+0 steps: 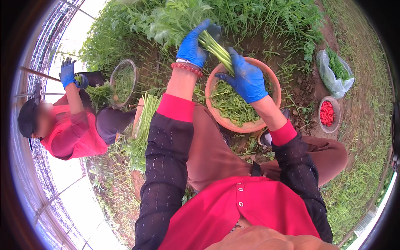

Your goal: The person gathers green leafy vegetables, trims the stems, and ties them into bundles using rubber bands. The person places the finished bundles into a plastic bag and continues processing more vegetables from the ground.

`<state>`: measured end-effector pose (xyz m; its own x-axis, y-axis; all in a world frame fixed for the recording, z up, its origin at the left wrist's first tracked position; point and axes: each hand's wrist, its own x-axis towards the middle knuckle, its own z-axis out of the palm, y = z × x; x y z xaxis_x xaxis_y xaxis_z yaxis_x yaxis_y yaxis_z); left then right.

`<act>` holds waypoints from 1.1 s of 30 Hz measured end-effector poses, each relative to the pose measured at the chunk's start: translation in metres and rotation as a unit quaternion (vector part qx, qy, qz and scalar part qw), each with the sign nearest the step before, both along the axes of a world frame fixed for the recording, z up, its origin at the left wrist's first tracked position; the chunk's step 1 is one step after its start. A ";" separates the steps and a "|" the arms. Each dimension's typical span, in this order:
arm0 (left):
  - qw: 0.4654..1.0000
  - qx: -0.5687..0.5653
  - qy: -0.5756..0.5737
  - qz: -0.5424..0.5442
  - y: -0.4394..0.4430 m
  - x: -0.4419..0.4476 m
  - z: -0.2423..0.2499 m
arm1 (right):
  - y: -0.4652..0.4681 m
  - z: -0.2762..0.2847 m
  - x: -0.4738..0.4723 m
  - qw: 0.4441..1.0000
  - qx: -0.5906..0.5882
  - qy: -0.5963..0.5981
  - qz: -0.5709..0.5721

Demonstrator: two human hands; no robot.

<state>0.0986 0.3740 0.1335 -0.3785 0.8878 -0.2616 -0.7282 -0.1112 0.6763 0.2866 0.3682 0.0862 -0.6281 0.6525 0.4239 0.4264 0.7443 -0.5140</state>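
My left hand (193, 47), in a blue glove, grips a bunch of leafy greens (215, 47) around the stems. Its feathery leaves point up and left. The cut stem ends slant down into my right hand (248, 78), also gloved in blue. They lie between that hand's thumb and fingers, which are spread; whether it grips them is unclear. Below both hands stands an orange-brown round basin (243, 127) holding loose green leaves and trimmings (236, 104). Beside my left forearm lies a pile of greens (147, 117), stems towards the top.
Uncut greens (265, 18) grow at the top. At left, a co-worker (75, 131) holds greens beside a round tub (135, 75). To the right are a plastic bag of greens (328, 73) and a bowl (338, 120) of red bands (327, 113). Cut stubble covers the soil.
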 end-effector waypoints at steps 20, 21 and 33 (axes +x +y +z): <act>0.993 0.118 0.025 0.001 -0.005 -0.035 0.000 | 0.007 -0.004 0.055 0.949 -0.185 0.252 0.040; 0.995 0.091 0.041 0.019 -0.004 -0.031 -0.002 | 0.002 0.003 0.051 0.967 -0.115 0.213 0.074; 0.991 0.083 0.090 -0.052 -0.003 -0.032 -0.007 | 0.017 -0.012 0.017 0.993 0.070 0.063 0.068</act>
<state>0.0667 0.3709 0.1262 -0.3097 0.9497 -0.0453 -0.6116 -0.1625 0.7743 0.3031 0.3848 0.0746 -0.6431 0.4935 0.5856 0.2555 0.8591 -0.4434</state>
